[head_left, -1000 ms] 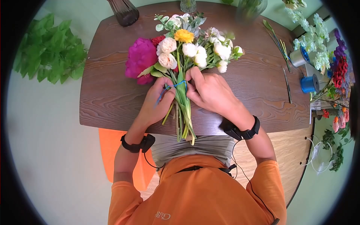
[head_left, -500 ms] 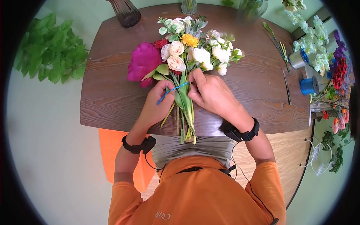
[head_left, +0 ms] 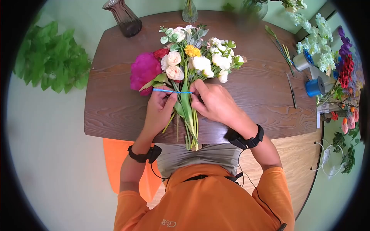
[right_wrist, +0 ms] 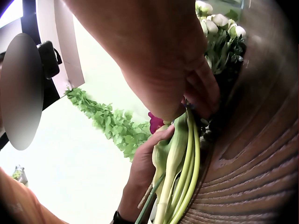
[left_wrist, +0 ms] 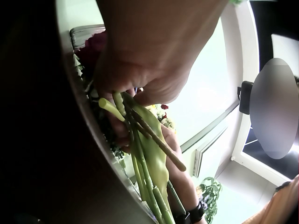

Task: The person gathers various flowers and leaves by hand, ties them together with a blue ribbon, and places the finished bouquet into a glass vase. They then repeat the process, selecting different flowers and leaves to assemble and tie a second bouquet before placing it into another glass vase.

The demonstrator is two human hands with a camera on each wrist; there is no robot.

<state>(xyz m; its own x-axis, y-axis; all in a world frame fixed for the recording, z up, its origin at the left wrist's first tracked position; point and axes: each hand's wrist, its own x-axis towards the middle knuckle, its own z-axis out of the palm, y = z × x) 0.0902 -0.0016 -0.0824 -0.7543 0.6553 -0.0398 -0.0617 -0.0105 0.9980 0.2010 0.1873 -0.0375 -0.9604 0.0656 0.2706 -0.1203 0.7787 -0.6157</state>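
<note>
A bouquet of artificial-looking flowers (head_left: 174, 72) lies on the table, its blooms away from the person and its green stems (head_left: 193, 133) toward the near edge. A narrow blue ribbon (head_left: 171, 91) runs nearly straight across the stems just below the blooms. On the left, the left hand (head_left: 160, 107) pinches the ribbon between thumb and fingers, one end sticking out beyond it. The right hand (head_left: 216, 102) pinches the ribbon at the stems' right side. Both wrist views show the stems (right_wrist: 187, 163) close beneath the hands, with the pinched ribbon hidden there.
A blue spool (head_left: 315, 87) and a silver-white spool (head_left: 303, 60) stand at the right, near loose cut stems (head_left: 284, 50). Glass vases (head_left: 125, 21) line the table's far edge. More flowers (head_left: 345, 75) stand off the right side, leafy greenery (head_left: 54, 57) off the left.
The ribbon has gone from a slanted, drooping line to a taut, nearly level one. The left hand has drawn slightly left; the right hand stays by the stems. The head view has shifted a little.
</note>
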